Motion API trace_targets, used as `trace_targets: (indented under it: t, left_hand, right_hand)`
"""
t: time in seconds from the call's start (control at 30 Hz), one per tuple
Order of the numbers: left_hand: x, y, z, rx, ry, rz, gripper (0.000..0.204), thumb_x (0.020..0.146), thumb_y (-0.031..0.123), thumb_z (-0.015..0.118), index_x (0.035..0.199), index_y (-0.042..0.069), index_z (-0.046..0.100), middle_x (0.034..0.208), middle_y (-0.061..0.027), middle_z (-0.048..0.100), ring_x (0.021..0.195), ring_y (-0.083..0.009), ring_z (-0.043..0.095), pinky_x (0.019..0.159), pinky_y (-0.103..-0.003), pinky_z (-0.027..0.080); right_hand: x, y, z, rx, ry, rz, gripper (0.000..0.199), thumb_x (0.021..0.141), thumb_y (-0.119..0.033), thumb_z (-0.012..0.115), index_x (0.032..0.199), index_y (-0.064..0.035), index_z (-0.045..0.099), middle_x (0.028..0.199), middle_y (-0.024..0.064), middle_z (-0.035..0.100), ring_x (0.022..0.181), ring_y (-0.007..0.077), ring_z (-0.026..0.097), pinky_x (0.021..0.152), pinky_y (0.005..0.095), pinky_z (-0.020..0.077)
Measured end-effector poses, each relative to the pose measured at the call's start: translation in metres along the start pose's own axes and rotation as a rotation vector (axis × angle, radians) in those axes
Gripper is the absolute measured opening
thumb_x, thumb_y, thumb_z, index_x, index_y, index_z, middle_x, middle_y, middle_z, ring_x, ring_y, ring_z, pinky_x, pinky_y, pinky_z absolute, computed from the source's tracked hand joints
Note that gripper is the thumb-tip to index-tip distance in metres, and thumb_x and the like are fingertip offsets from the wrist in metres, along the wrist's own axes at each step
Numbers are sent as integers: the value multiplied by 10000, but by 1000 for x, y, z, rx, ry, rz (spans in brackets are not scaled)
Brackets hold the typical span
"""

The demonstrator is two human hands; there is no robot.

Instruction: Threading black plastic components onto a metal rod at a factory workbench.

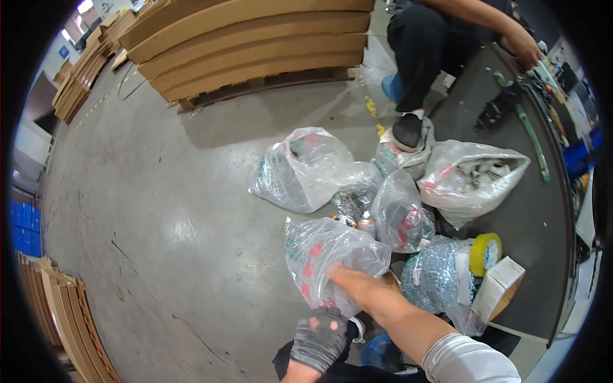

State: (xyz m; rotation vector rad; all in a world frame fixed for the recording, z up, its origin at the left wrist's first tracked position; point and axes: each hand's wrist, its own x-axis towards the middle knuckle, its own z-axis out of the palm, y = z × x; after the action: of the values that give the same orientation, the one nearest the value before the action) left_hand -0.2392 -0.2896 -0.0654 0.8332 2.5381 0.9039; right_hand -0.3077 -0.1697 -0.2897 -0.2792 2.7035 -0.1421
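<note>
A clear plastic bag (322, 252) with red and green print stands on the floor in front of me. My right hand (341, 276) reaches into it from the lower right on a bare forearm with a white sleeve; the fingers are hidden by the plastic. My left hand (319, 337), in a grey knit glove, is curled at the bag's lower edge and seems to hold the plastic there. A spray can top (366, 222) shows just behind the bag.
Several more filled clear bags (306, 169) lie around. A dark table (543, 210) at right carries a yellow tape roll (485, 252) and a small box (503, 285). Another person (434, 45) sits at the back right, one shoe (407, 131) on a bag. Cardboard stacks (255, 45) stand behind.
</note>
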Motion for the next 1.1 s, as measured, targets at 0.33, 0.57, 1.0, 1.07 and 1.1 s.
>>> trace_targets:
  t: [0.33, 0.57, 1.0, 1.07, 1.1]
  left_hand:
    - [41, -13, -8, 38, -284, 6, 244, 703, 263, 673, 878, 94, 651, 946, -110, 653, 910, -304, 641, 769, -432, 517]
    - [32, -3, -8, 230, -31, 66, 221, 732, 209, 697, 917, 88, 691, 902, -168, 683, 896, -352, 656, 746, -470, 533]
    - [51, 10, 14, 339, -238, 18, 89, 740, 187, 635, 755, 129, 700, 795, -151, 688, 799, -365, 671, 719, -474, 539]
    - [56, -12, 18, 334, -228, 129, 114, 733, 220, 639, 768, 132, 702, 806, -158, 691, 814, -374, 668, 720, -483, 536]
    - [60, -21, 24, 338, -225, 153, 114, 733, 220, 639, 768, 132, 702, 806, -158, 691, 814, -374, 668, 720, -483, 536]
  right_hand:
    - [22, -3, 35, -8, -263, -2, 915, 646, -514, 798, 1456, -272, 447, 1485, 113, 381, 1363, 338, 375, 1097, 661, 226]
    - [31, 24, 35, 255, -135, -223, 478, 708, -397, 697, 1093, -115, 717, 1155, 157, 677, 1098, 333, 633, 957, 476, 476]
    - [-6, 57, -13, 1112, 81, 58, 406, 675, -203, 686, 1054, -58, 680, 972, 184, 697, 927, 327, 646, 829, 407, 500]
    - [-21, 58, -24, 1227, 188, -31, 370, 684, -166, 672, 1031, -39, 676, 925, 153, 684, 947, 276, 633, 834, 386, 485]
    - [-33, 63, -34, 1298, 131, -33, 379, 687, -169, 670, 1039, -28, 664, 911, 121, 673, 935, 257, 613, 840, 366, 476]
